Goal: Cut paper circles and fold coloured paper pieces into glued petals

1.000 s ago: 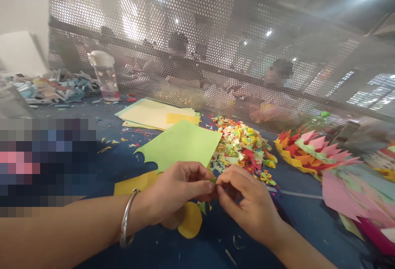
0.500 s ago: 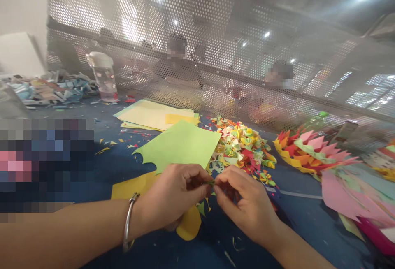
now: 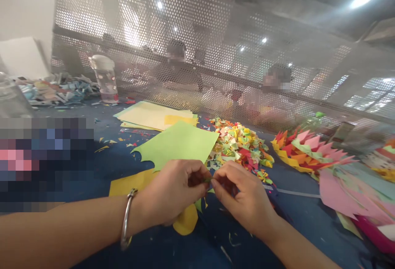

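My left hand [image 3: 173,188], with a metal bangle [image 3: 126,219] on the wrist, and my right hand [image 3: 243,199] meet over the blue table. Both pinch a tiny green paper piece [image 3: 208,179] between fingertips; most of it is hidden by the fingers. Under the left hand lies a yellow paper sheet [image 3: 185,219] with a rounded cut edge. Just beyond the hands sits a light green sheet [image 3: 179,143] with cut-outs along its near-left edge. A heap of small folded coloured paper pieces [image 3: 240,145] lies just past my right hand.
A stack of pale yellow sheets [image 3: 151,114] lies further back. A clear bottle [image 3: 104,77] stands at the back left beside paper scraps [image 3: 52,90]. Spiky pink, red and yellow cut papers [image 3: 311,151] fill the right. A perforated metal screen [image 3: 216,55] closes the back; people sit behind it.
Both hands have kept pinching the green piece, shifting slightly left and up in the picture. The fingers have worked closer together; the rest of the table is unchanged.
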`<state>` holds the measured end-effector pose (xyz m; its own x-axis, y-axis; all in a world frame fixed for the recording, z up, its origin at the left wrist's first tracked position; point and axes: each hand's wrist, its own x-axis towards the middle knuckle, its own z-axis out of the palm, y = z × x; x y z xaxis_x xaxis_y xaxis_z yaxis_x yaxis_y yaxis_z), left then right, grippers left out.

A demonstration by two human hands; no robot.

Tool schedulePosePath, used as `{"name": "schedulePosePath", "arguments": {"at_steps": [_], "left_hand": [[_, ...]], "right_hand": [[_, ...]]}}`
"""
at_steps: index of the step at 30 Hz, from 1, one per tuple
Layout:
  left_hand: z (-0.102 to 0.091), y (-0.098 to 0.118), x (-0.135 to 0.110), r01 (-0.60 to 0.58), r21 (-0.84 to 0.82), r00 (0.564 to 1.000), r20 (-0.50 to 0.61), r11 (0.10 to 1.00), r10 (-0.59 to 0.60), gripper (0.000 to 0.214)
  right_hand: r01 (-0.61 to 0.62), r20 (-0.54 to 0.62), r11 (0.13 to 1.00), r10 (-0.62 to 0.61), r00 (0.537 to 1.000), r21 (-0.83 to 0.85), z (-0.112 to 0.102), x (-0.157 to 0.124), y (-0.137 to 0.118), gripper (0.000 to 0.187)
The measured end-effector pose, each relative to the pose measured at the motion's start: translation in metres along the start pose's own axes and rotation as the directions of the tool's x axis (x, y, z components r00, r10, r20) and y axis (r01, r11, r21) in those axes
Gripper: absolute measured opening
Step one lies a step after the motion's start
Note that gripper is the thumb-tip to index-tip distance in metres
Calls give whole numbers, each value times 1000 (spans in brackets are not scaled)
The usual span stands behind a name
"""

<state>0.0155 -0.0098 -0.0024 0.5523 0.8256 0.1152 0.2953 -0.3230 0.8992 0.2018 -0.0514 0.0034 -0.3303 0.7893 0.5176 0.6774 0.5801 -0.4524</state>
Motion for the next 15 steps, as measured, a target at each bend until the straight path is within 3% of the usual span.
{"name": "schedulePosePath", "arguments": {"at_steps": [7, 12, 15], "left_hand": [[4, 8, -1, 16, -111, 999, -32, 994, -20, 9], [8, 2, 1, 29, -284, 999, -34, 958, -40, 9], [7, -2, 0, 38, -306, 999, -26, 951, -48, 8]], "right_hand": [[-9, -31, 1000, 10, 999, 12, -4, -1, -1, 13], [-24, -46, 1000, 24, 999, 1, -3, 1, 1, 13], [-45, -40, 999, 46, 998, 20, -1, 2, 1, 12]]}}
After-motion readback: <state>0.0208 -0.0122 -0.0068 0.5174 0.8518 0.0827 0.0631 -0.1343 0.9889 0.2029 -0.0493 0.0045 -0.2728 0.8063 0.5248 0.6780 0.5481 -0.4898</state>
